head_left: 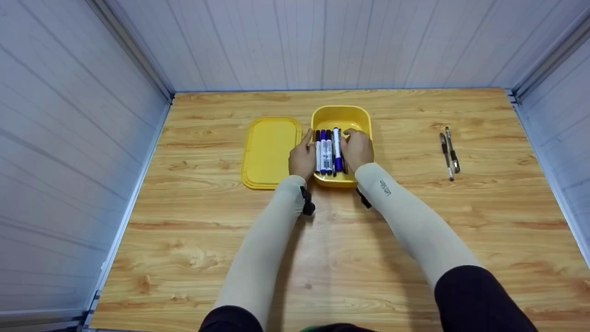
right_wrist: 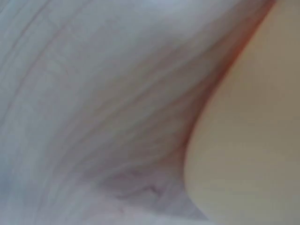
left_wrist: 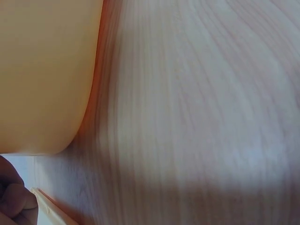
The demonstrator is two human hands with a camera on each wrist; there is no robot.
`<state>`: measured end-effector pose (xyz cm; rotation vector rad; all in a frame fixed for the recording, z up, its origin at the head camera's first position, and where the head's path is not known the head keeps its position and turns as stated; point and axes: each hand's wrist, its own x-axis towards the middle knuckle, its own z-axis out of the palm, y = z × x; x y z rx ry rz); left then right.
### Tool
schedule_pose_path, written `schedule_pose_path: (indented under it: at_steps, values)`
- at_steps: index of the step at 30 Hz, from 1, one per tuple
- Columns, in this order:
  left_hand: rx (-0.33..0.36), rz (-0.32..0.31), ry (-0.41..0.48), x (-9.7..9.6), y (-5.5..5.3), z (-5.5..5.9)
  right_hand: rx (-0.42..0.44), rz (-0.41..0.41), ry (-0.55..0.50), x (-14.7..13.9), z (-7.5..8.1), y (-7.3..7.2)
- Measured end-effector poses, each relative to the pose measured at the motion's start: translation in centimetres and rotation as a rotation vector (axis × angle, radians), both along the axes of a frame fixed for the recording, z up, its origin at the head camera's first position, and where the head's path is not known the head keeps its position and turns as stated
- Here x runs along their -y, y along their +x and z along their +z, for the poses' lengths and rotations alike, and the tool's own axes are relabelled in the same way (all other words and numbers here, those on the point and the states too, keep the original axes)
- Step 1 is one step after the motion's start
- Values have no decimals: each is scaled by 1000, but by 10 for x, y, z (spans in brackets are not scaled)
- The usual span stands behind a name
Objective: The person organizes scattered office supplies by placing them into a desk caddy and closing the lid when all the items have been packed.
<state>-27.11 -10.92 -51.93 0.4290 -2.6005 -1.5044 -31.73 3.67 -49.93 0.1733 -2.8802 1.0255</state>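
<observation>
A yellow plastic box (head_left: 341,110) holds a row of white markers (head_left: 323,152) with dark and blue caps, plus some black pens beside them. On its left wall is my left hand (head_left: 302,159), thumb along the rim and fingers on the outer side; in the left wrist view, curled fingers (left_wrist: 18,201) show below the box wall (left_wrist: 42,79). My right hand (head_left: 358,150) reaches over the right rim, with bent fingers beside a blue-capped marker (head_left: 337,143). I cannot tell whether it pinches a pen there. The right wrist view has only the box's outer wall (right_wrist: 248,140).
A flat yellow lid (head_left: 272,152) lies left of the box. Two black-gripped pens (head_left: 451,150) lie on the wooden table (head_left: 392,281) at the right. White panel walls (head_left: 276,46) enclose the back and both sides.
</observation>
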Motion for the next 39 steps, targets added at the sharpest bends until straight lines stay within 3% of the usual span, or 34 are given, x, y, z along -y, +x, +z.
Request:
schedule_pose_path:
  at_steps: [8,20,27,33,39]
  values:
    - [-12,0,-8,1,-1,0,-73,-9,62,-19,17,-6]
    - [-28,8,-24,5,-2,-4,-135,-58,33,-73,10,-18]
    - [-35,21,-16,5,-4,-5,-85,-124,78,-128,7,-21]
    - [-17,17,-17,6,-6,-5,-68,-226,65,-176,7,-21]
    - [-12,16,0,6,-5,-5,10,-324,101,-210,6,-17]
